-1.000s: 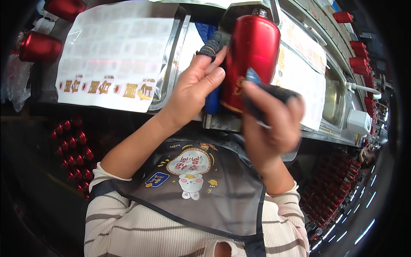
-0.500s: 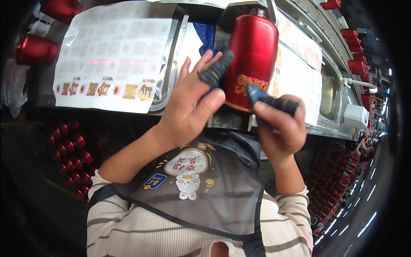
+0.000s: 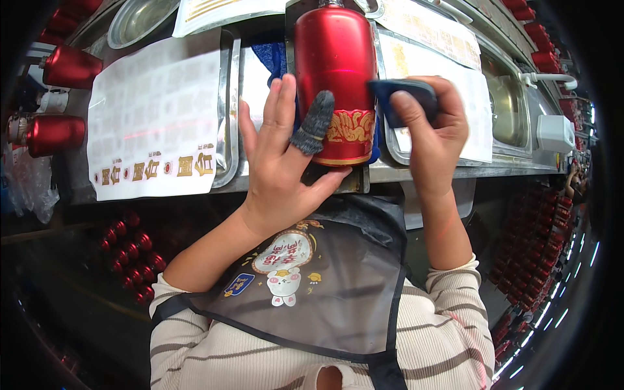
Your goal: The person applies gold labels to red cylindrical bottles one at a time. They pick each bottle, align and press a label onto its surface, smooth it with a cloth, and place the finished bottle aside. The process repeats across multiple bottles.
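Observation:
A glossy red bottle [image 3: 335, 58] lies on its side on the worktop, its neck pointing away from me and its base toward me. Near the base, a gold ornate decal [image 3: 354, 127] sits on the red surface. My left hand [image 3: 276, 156] is open, its fingers stretched out at the bottle's left side. The index finger wears a dark grey knitted finger sleeve [image 3: 317, 120] and rests against the bottle by the decal. To the right of the bottle, my right hand [image 3: 437, 133] is closed on a dark blue flat scraper [image 3: 409, 97], whose edge reaches the bottle's side.
On the left, a white decal sheet [image 3: 156, 117] lies over a metal tray [image 3: 225, 130]; more sheets [image 3: 448, 110] lie on the right. A blue cloth [image 3: 270, 58] is tucked beside the bottle. Red bottles [image 3: 55, 133] stand far left. A metal bowl [image 3: 140, 23] sits behind.
The scraper has moved off the decal to the bottle's upper right side. My left index finger has come down beside the decal. In the picture, the bottle has shifted left.

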Available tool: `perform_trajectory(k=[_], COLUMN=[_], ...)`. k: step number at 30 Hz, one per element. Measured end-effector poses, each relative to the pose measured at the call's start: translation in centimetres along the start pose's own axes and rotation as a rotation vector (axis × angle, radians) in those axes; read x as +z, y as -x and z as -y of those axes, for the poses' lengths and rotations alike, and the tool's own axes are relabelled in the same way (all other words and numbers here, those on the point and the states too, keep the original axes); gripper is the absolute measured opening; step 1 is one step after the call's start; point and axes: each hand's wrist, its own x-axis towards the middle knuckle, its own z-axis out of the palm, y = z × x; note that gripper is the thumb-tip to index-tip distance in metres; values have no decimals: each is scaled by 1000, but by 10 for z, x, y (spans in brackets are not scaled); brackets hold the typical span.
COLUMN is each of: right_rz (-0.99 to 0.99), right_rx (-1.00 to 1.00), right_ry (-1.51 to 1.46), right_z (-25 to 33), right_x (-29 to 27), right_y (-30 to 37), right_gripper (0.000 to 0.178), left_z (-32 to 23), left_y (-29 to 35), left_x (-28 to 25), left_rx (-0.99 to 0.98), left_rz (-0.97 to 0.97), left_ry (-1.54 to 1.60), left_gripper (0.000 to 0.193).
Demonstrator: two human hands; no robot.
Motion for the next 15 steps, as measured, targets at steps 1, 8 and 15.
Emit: perform_trajectory(k=[1,8,15], right_rz=[-61,136,175], right_rx=[-238,188,-122], right_ry=[213,-76,45], right_z=[-9,2,9], right_x=[-6,-4,4], right_y=[0,31,39], right_gripper=[20,23,23], left_z=[0,3,13], left_y=[-4,-10,-3], left_x=[0,3,-11], left_rx=[25,43,-55], left_rz=[-8,-7,201], left_ry=[-29,-109,-49], left_gripper=[84,81,78])
